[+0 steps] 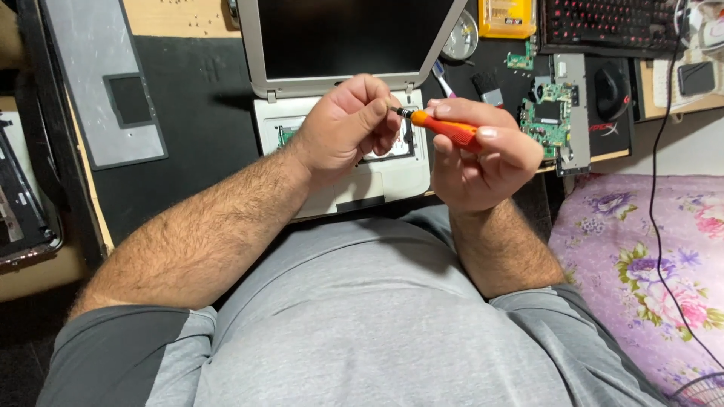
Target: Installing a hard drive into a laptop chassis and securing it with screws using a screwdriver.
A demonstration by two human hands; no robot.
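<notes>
Cluttered with electronics parts, a black mat covers the desk below the camera, and over its near edge both hands meet around an orange-handled screwdriver. That tool lies nearly level, held above the open base of a white laptop, its dark metal tip pointing toward the left hand. The right hand is wrapped around the orange handle, fingers curled over it and the thumb along the top. The left hand is bunched closed at the tip end, thumb and fingertips pinched together right at the bit; whether they grip the bit itself or something tiny against it cannot be told. Under the hands the laptop's keyboard is out, showing a recess and a bit of green board, while its dark screen stands tilted back. To the right lies a green circuit board on a metal bracket, with a black mouse beyond it and a red-lit keyboard behind. A grey panel rests at left, and a floral cloth lies at lower right.
</notes>
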